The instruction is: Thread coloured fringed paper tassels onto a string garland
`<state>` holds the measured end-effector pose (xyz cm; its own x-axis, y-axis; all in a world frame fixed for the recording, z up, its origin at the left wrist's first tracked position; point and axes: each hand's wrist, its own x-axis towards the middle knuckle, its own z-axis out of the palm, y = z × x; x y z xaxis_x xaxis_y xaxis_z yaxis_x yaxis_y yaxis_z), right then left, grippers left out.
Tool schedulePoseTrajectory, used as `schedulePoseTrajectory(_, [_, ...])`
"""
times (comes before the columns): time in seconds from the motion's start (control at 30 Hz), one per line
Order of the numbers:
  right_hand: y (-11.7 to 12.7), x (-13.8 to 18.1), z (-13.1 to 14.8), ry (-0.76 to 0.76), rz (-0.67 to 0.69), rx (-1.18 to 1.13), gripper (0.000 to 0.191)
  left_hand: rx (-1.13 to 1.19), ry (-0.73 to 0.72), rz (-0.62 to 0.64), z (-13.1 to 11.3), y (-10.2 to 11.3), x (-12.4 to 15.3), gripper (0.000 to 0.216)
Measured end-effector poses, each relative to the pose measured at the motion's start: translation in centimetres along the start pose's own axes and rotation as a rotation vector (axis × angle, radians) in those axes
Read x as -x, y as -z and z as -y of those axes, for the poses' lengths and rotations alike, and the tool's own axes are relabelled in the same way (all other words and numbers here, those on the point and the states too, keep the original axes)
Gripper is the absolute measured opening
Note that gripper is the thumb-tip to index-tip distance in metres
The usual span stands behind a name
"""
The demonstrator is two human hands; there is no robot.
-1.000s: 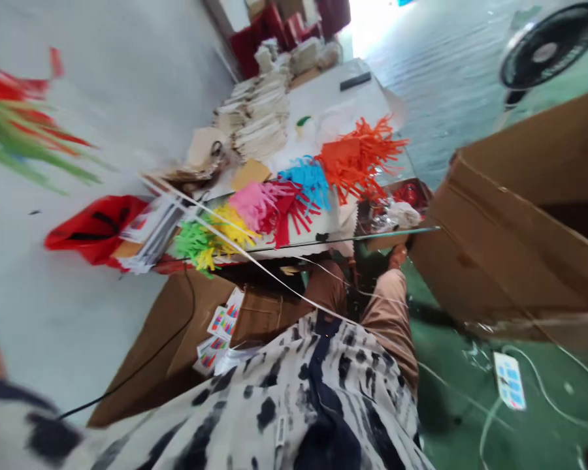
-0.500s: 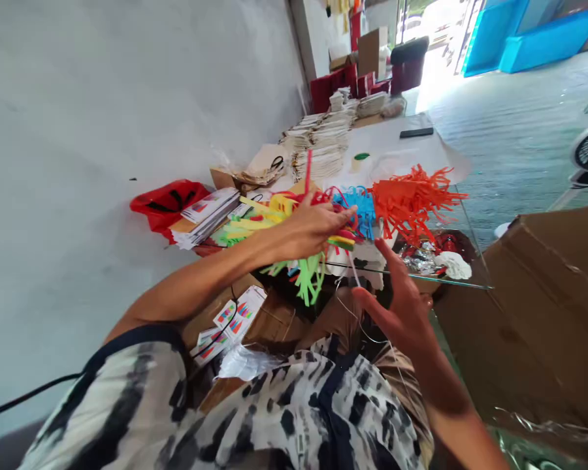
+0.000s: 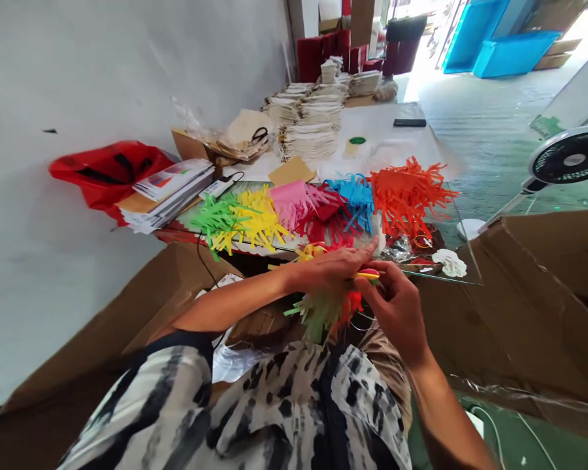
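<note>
Fringe (image 3: 318, 316), five o'clock of centre, looks light, soft, tearable; best held by yellow-pink end (image 3: 368, 274). Right hand (image 3: 399, 310) pinches there; left hand (image 3: 336, 264) lies across, fingers straight, grip hidden.

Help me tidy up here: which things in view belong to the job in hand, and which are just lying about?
Likely for the job:
multicoloured fringed bundle, at the left hand and right hand
green fringe
yellow fringe
pink fringe
blue fringe
orange fringe

Seemingly just lying about:
scissors
red bag
fan
</note>
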<state>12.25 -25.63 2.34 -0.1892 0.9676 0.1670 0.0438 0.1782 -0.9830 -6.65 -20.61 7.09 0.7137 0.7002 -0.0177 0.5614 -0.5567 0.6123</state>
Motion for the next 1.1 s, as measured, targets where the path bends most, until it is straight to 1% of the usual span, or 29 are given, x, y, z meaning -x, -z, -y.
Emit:
schedulePoseTrajectory(0.03, [-0.3,-0.3,0.1,0.010,-0.034,0.035,0.028,0.082,-0.014,-0.018,0.3,-0.3,0.2,0.099])
schedulePoseTrajectory(0.07, [-0.4,-0.5,0.2,0.022,-0.057,0.067,0.026,0.173,-0.030,-0.028,0.6,-0.3,0.3,0.100])
schedulePoseTrajectory(0.13, [-0.4,-1.0,0.5,0.053,-0.070,0.113,0.026,0.372,-0.057,0.000,1.2,0.1,0.6,0.100])
schedulePoseTrajectory(0.2, [-0.1,-1.3,1.1,0.074,-0.062,0.122,0.023,0.550,-0.049,0.134,1.8,0.9,0.9,0.092])
schedulePoseTrajectory(0.27, [0.3,-1.7,1.8,0.077,-0.046,0.120,0.022,0.698,0.002,0.290,2.7,1.8,1.2,0.078])
schedulePoseTrajectory(0.3, [0.4,-1.8,2.2,0.079,-0.035,0.118,0.022,0.767,0.031,0.348,3.2,2.0,1.3,0.073])
schedulePoseTrajectory(0.33, [0.5,-2.0,2.6,0.081,-0.024,0.119,0.022,0.837,0.056,0.383,3.6,2.0,1.4,0.072])
schedulePoseTrajectory(0.37, [0.6,-2.1,3.0,0.083,-0.013,0.122,0.023,0.908,0.076,0.393,4.1,1.8,1.5,0.072])
schedulePoseTrajectory(0.43, [0.6,-2.4,3.4,0.086,0.009,0.127,0.023,1.017,0.102,0.375,4.8,1.1,1.6,0.074])
schedulePoseTrajectory(0.53, [0.6,-3.0,3.7,0.095,0.042,0.137,0.021,1.084,0.113,0.333,4.9,-0.4,1.4,0.063])
schedulePoseTrajectory(0.63, [0.6,-3.4,3.7,0.107,0.062,0.149,0.019,1.107,0.124,0.259,4.0,-1.6,1.0,0.050])
schedulePoseTrajectory(0.73, [0.9,-3.8,3.6,0.123,0.056,0.158,0.016,1.106,0.158,0.098,3.1,-2.7,0.4,0.047])
schedulePoseTrajectory(0.83, [1.3,-4.3,3.5,0.137,0.002,0.163,0.016,1.053,0.158,-0.116,3.0,-3.6,-0.1,0.042])
schedulePoseTrajectory(0.87, [1.4,-4.5,3.4,0.117,-0.001,0.153,0.022,1.025,0.151,-0.193,3.2,-3.9,-0.2,0.040])
schedulePoseTrajectory(0.93, [1.4,-4.9,3.0,0.038,0.042,0.146,0.048,0.951,0.136,-0.319,3.5,-4.4,-0.3,0.041])
schedulePoseTrajectory(0.97, [1.3,-5.0,2.8,-0.005,0.068,0.159,0.058,0.918,0.127,-0.360,3.6,-4.7,-0.4,0.043])
schedulePoseTrajectory(1.0, [1.1,-5.0,2.5,-0.042,0.082,0.186,0.060,0.894,0.118,-0.386,3.6,-4.8,-0.5,0.046])
schedulePoseTrajectory(1.07, [0.7,-5.0,2.1,-0.083,0.056,0.243,0.044,0.897,0.101,-0.407,3.6,-4.9,-0.6,0.054])
schedulePoseTrajectory(1.1, [0.6,-5.0,1.9,-0.085,0.031,0.254,0.037,0.934,0.089,-0.389,3.5,-4.8,-0.6,0.060])
